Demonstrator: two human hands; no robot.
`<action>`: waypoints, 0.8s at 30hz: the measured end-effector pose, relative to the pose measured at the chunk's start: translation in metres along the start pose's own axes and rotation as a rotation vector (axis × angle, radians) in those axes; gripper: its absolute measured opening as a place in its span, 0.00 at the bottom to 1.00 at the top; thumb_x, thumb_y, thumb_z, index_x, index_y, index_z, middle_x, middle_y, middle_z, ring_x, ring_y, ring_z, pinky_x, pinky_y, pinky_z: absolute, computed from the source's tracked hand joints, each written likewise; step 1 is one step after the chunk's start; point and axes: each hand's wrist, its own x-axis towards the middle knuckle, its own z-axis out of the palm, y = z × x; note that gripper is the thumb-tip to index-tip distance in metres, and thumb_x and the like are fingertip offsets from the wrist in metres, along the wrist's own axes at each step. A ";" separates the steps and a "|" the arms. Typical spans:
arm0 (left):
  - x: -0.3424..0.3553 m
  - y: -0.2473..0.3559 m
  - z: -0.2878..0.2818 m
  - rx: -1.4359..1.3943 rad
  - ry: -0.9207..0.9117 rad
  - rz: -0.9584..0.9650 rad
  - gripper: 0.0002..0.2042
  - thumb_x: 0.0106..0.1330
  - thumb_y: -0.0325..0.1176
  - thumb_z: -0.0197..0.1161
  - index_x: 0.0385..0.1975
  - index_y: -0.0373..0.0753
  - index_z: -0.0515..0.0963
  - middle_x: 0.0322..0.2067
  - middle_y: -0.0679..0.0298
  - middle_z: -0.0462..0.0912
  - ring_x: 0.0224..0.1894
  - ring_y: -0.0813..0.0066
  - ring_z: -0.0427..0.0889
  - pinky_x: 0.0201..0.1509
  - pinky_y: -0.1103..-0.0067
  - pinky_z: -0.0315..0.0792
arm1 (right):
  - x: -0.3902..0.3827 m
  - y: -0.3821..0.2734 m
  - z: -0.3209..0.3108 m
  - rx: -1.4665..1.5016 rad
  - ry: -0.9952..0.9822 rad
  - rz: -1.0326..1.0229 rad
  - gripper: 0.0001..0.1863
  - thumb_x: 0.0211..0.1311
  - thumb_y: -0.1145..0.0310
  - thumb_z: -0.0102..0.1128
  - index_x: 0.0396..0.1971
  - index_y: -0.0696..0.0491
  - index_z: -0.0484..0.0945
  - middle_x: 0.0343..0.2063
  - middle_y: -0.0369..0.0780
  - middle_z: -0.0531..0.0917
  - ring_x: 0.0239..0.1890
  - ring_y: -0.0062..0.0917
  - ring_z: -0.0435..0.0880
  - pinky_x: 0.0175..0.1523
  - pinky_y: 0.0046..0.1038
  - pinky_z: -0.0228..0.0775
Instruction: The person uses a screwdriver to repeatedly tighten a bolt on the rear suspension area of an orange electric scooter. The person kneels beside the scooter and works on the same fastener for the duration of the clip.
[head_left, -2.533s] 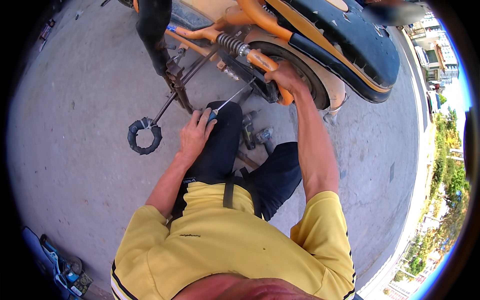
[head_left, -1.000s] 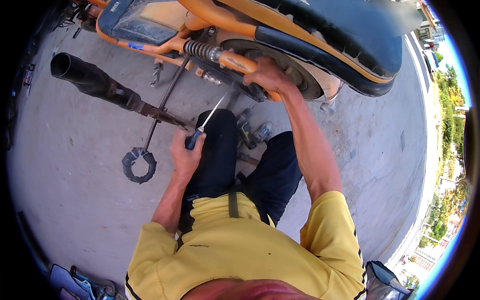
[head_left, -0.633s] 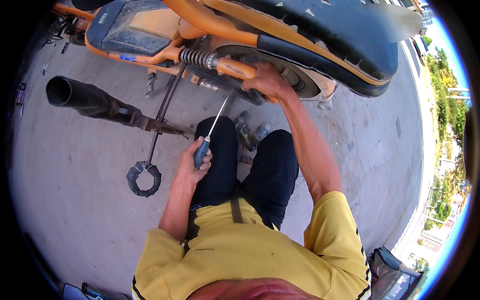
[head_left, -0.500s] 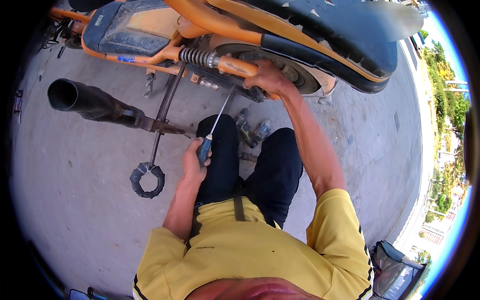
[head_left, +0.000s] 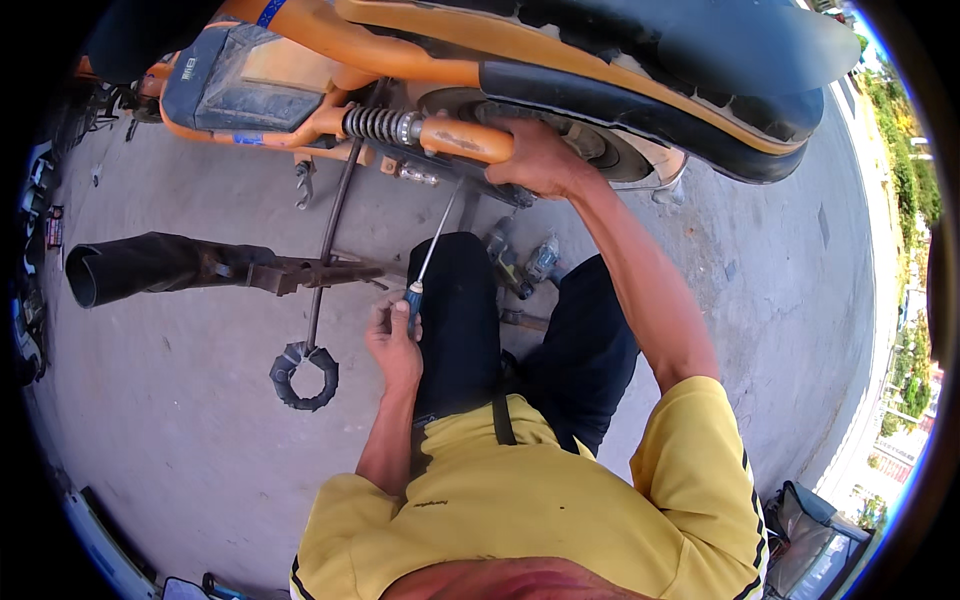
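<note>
A person in a yellow short-sleeved shirt and dark trousers crouches on a grey concrete floor, seen from above. The left hand, just left of the frame's centre, has its fingers wrapped around the blue handle of a long thin-shafted screwdriver. The metal shaft slants up and to the right from the hand, and its tip reaches the underside of the orange-framed motorbike that fills the top of the frame; exactly what the tip touches cannot be made out.

The right hand, in the upper middle, is closed over the orange tubular swing arm, right beside the coiled grey suspension spring to its left. Behind that hand sits the black rear tyre under a dark mudguard.

A black exhaust pipe lies across the left of the frame, its open mouth facing left. Below it, a black ring-shaped stand foot rests on the floor at the end of a thin metal rod that runs up to the bike. Two small spray bottles lie on the floor between the knees.
</note>
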 end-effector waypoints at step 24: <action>0.002 0.029 0.012 -0.094 -0.072 -0.382 0.11 0.73 0.38 0.66 0.33 0.42 0.72 0.25 0.66 0.76 0.19 0.83 0.68 0.19 0.86 0.56 | -0.010 -0.006 -0.008 -0.043 -0.031 0.051 0.35 0.45 0.61 0.69 0.59 0.53 0.77 0.43 0.50 0.86 0.51 0.44 0.84 0.59 0.38 0.74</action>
